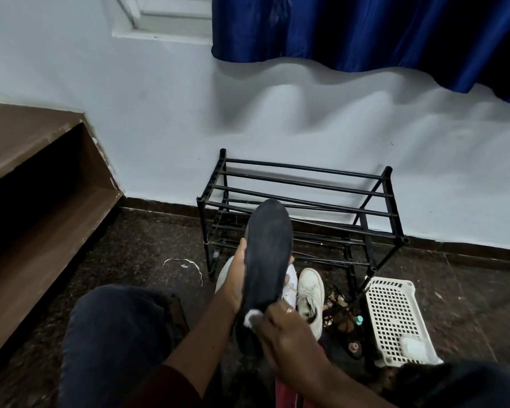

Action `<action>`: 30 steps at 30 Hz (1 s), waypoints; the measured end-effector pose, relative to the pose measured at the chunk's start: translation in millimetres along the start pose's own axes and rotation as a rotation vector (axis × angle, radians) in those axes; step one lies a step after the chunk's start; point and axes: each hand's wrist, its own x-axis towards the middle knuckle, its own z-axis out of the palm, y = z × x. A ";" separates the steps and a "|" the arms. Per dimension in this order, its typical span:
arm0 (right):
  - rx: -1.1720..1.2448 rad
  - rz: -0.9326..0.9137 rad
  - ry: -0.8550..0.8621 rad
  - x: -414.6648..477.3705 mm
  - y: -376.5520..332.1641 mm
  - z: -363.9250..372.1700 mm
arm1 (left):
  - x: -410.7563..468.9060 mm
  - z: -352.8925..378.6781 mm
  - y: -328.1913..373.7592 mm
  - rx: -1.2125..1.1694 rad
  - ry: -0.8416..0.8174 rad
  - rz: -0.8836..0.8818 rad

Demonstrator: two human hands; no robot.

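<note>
Gripped black shoe (267,254) sole-up in curled left hand (233,279); pinched white cloth (252,315) against its heel with right hand (281,331), above white sneaker (310,295).

Floor left of the shoe rack (304,169) is wide open, just a white scrap (185,265) there. Right is cramped: white sneaker (310,293), small clutter (340,315) and white basket (392,319) sit close together. The black shoe (267,254) covers the rack's middle.

Single head-worn wide-angle view, forward and down (close above the lap (115,328)), towards the black rack (321,209)
</note>
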 end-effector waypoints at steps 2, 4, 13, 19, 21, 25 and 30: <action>-0.035 -0.036 -0.024 -7.7 12.2 8.1 | 2.7 -6.4 -11.8 0.178 0.002 0.003; -0.123 0.071 0.004 16.0 40.6 13.7 | -5.3 -3.4 -23.5 0.193 -0.045 0.060; 0.353 0.996 0.405 61.0 166.8 34.7 | 19.5 -56.1 -62.7 0.134 0.140 -0.025; 1.054 1.391 0.014 -61.7 114.9 125.2 | 38.5 -130.0 -124.2 0.376 0.340 -0.184; 1.110 1.498 -0.128 -94.9 101.3 158.4 | 33.9 -149.6 -140.0 0.449 0.494 -0.208; 1.106 1.583 -0.283 -129.4 94.6 208.1 | 59.7 -194.9 -179.4 0.347 0.674 -0.209; 0.980 1.621 -0.291 -150.4 94.8 253.8 | 89.8 -238.9 -223.8 0.573 0.773 -0.206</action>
